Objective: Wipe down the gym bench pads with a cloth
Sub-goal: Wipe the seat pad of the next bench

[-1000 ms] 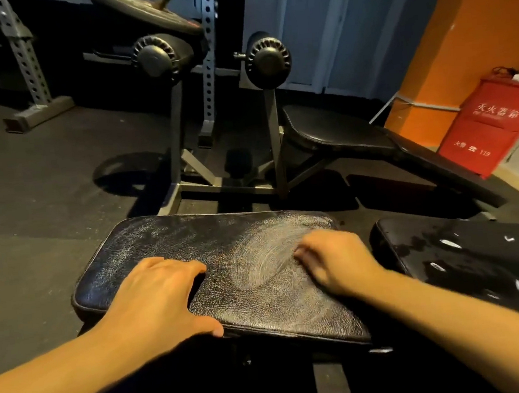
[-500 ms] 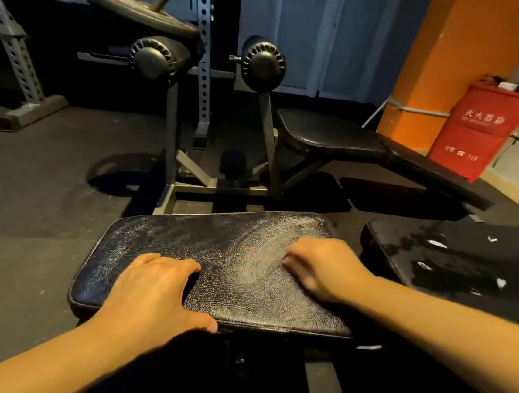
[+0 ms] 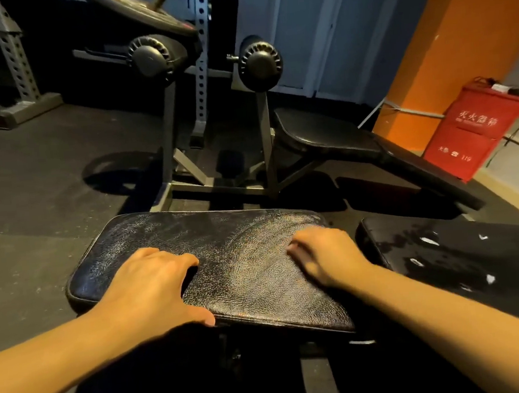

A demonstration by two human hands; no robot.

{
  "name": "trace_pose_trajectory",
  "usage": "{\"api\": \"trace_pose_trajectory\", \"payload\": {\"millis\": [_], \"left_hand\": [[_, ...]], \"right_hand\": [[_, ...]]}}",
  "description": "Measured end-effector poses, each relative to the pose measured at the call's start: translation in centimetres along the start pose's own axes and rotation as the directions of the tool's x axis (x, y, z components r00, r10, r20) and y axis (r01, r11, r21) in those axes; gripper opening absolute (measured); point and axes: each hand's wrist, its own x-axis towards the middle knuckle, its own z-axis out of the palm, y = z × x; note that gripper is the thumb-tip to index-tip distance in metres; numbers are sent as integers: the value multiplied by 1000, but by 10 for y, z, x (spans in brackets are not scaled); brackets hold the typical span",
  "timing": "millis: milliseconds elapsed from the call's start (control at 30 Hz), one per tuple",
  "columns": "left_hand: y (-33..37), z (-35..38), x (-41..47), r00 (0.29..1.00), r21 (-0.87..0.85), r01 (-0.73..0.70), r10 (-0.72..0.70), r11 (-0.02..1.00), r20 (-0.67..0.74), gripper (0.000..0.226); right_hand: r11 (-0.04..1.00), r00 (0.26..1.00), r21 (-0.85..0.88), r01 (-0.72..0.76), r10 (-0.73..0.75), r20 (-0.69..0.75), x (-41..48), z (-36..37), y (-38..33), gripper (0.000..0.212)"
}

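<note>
Your left hand [image 3: 153, 289] rested on the seat pad [image 3: 242, 261] of the bench, near its left end. The fingers were spread and arched, tips on the top surface, and the thumb lay along the near edge. It was released, grasping nothing.

Your right hand [image 3: 324, 256] sat on the right part of the same pad, knuckles up and fingers curled under. It was blurred, so I cannot tell whether it was clenched on a cloth or on nothing; no cloth could be made out from this view.

The seat pad was black and cracked, with pale curved streaks across it between your hands and up toward its far right corner. Just beside it to the right, a narrow gap apart, lay the back pad [image 3: 463, 256], dark with several white marks.

Beyond the seat pad, on the dark floor [image 3: 29, 186], stood another bench [image 3: 325, 139] with two round rollers [image 3: 259, 63] on uprights. A perforated rack post [image 3: 14, 61] stood at far left. At right, a red box [image 3: 474, 131] with white characters sat against the orange wall [image 3: 445, 35].
</note>
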Motion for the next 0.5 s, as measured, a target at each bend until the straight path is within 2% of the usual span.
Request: {"api": "trace_pose_trajectory", "payload": {"millis": [67,100,133,200,267,300,333,367,400,433,467,500], "left_hand": [[-3,5,1,1000,-12,7,-7,1000,3,116],[-4,6,1,1000,-17,8,-8,1000,4,122],[-5,6,0,1000,-22,10,-10,1000,5,127],[-5,4,-1,1000,-35,22,-22,999,14,128],[-4,4,0,1000,-42,16,-16,999,10,120],[-4,4,0,1000,-44,13,-13,999,7,116],[-3,3,-1,1000,-40,10,-10,999,3,114],[-3,3,0,1000,-33,8,-8,999,-1,113],[-1,2,-1,1000,-28,10,-10,1000,-7,112],[0,3,-1,1000,-25,14,-14,1000,-12,112],[0,3,-1,1000,-22,17,-17,1000,-18,112],[0,3,-1,1000,-21,19,-19,1000,-18,114]], "right_hand": [[955,960,-120,-273,263,-91,9,2,24,27],[945,951,-132,-300,286,-116,11,6,17,25],[957,962,-117,-266,256,-98,12,9,2,22],[1000,1000,17,-20,20,-9,-1,13,-36,21],[963,965,123,241,-252,77,-22,11,-45,27],[955,955,111,274,-284,84,-23,8,-34,29],[975,974,57,214,-218,61,-19,6,-17,29],[997,997,-9,75,-75,16,-13,6,4,30],[991,993,-67,-115,113,-30,-7,5,23,29],[951,958,-120,-284,277,-78,-3,4,37,26],[919,931,-153,-363,350,-107,1,5,38,22],[919,934,-168,-356,343,-100,4,8,29,18]]}}
